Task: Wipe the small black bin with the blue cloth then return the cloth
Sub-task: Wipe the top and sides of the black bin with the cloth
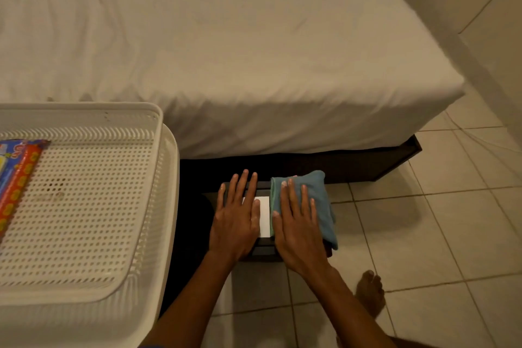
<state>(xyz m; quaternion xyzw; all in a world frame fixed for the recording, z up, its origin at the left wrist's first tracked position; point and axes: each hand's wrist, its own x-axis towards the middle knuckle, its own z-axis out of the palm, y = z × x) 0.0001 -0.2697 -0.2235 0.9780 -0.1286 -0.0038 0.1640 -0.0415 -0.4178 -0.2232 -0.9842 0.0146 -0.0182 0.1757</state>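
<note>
The small black bin (264, 248) stands on the tiled floor in front of the bed, mostly hidden under my hands, with a white patch (265, 215) showing on its top. My left hand (236, 217) lies flat on the left half of the bin's top, fingers spread, holding nothing. My right hand (296, 223) presses flat on the folded blue cloth (319, 200), which covers the right half of the top and hangs over the right edge.
A white perforated plastic basket (158, 206) stands close on the left, with colourful packets (19, 178) inside. The white-sheeted bed (254, 65) on a dark frame (367, 164) rises just behind the bin. A bare foot (370, 291) rests on the tiles at lower right.
</note>
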